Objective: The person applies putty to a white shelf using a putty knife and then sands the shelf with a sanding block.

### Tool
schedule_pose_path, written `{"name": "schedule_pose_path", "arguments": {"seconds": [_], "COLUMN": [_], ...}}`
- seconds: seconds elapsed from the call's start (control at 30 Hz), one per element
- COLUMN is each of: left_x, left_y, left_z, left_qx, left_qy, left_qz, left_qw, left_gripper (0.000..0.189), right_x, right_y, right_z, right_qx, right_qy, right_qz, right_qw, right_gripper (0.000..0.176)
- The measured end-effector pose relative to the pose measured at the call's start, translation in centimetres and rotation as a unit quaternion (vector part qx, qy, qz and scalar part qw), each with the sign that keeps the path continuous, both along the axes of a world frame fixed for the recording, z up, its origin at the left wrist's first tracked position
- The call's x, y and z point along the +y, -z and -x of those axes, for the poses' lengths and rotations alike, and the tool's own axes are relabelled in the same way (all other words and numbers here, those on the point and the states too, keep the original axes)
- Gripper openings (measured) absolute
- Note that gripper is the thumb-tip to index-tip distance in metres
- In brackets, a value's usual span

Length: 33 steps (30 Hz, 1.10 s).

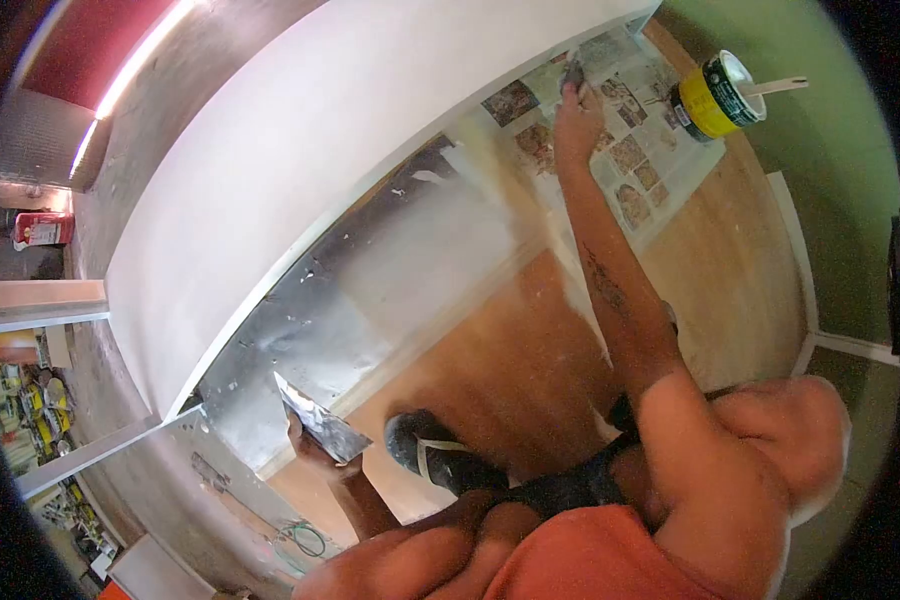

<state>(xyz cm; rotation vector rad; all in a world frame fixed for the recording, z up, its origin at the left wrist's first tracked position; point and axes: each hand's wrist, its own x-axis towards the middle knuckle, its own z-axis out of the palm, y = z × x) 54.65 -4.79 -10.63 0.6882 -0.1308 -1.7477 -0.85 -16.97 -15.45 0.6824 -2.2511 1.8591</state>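
Low at the left, my left hand [315,445] is closed around a flat shiny metal plate [322,422] with a pale smear along its upper edge. My right arm reaches far forward. At its end, my right hand [578,125] grips a small dark flat tool [572,72], close to the lower edge of a large white panel [300,150]. Beneath that hand lie printed newspaper sheets [625,150]. What the tool's working edge touches is too small to make out.
A yellow and black paint can [715,95] with a light handle sticking out stands at the upper right. Grey sheeting [310,310] covers the brown floor [510,370] along the panel. My sandalled foot [425,445] is near the middle. A red container [45,229] sits far left.
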Motion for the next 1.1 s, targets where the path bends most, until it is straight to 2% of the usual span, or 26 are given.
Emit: {"name": "schedule_pose_path", "arguments": {"seconds": [0.07,0.2,0.27,0.33,0.4,0.5,0.6,0.73,0.83,0.87,0.93,1.0,1.03,1.07,1.1], "left_x": [0.3,0.9,1.2,1.6,1.7,1.3,1.9,3.5,3.4,3.3,2.5,2.1,1.8,1.5,1.2], "left_y": [0.3,1.2,1.8,2.6,3.4,0.1,0.3,1.5,3.2,2.5,-0.1,-0.6,-0.7,-0.3,0.5], "left_z": [-0.1,-0.8,-1.4,-2.5,-3.3,-0.7,-1.5,-3.7,-5.3,-5.1,-3.9,-3.2,-2.8,-2.3,-1.9], "left_qx": [0.009,0.028,0.041,0.057,0.073,0.104,0.052,-0.061,-0.188,-0.188,-0.121,-0.118,-0.114,-0.114,-0.182], "left_qy": [0.003,0.003,0.007,0.012,0.021,0.014,-0.015,-0.084,-0.172,-0.175,-0.100,-0.115,-0.127,-0.128,-0.141], "left_qz": [-0.004,-0.005,-0.004,-0.003,0.001,0.037,0.020,-0.036,-0.148,-0.150,-0.051,-0.045,-0.038,-0.038,-0.050], "left_qw": [1.000,1.000,0.999,0.998,0.997,0.994,0.998,0.994,0.956,0.955,0.986,0.985,0.985,0.985,0.972], "left_gripper": [0.038,0.041,0.042,0.044,0.046,0.048,0.039,0.031,0.031,0.031,0.029,0.029,0.028,0.028,0.029], "right_x": [-1.0,-1.4,-1.2,-0.9,-0.5,0.1,0.7,1.3,1.8,2.1,3.1,4.6,5.2,6.0,6.8], "right_y": [0.5,-1.3,-1.9,-2.2,-2.8,-3.5,-3.9,-3.9,-3.6,-3.8,-3.8,-3.3,-3.3,-3.9,-4.7], "right_z": [-1.4,-10.0,-15.5,-19.8,-23.9,-29.9,-34.6,-39.9,-43.2,-43.9,-44.7,-44.2,-43.5,-42.6,-41.8], "right_qx": [0.013,-0.003,0.064,0.016,0.034,-0.013,-0.026,-0.048,-0.023,-0.025,-0.028,-0.043,-0.021,-0.021,-0.076], "right_qy": [0.003,-0.046,-0.044,-0.109,-0.133,-0.183,-0.244,-0.314,-0.315,-0.342,-0.368,-0.491,-0.496,-0.497,-0.517], "right_qz": [-0.003,-0.078,-0.098,-0.024,-0.038,-0.003,-0.014,0.038,0.032,0.012,-0.006,-0.035,0.005,0.005,0.023], "right_qw": [1.000,0.996,0.992,0.994,0.990,0.983,0.969,0.948,0.948,0.939,0.929,0.870,0.868,0.867,0.852], "right_gripper": [0.030,0.041,0.048,0.054,0.055,0.053,0.055,0.058,0.061,0.060,0.060,0.057,0.050,0.050,0.049]}}
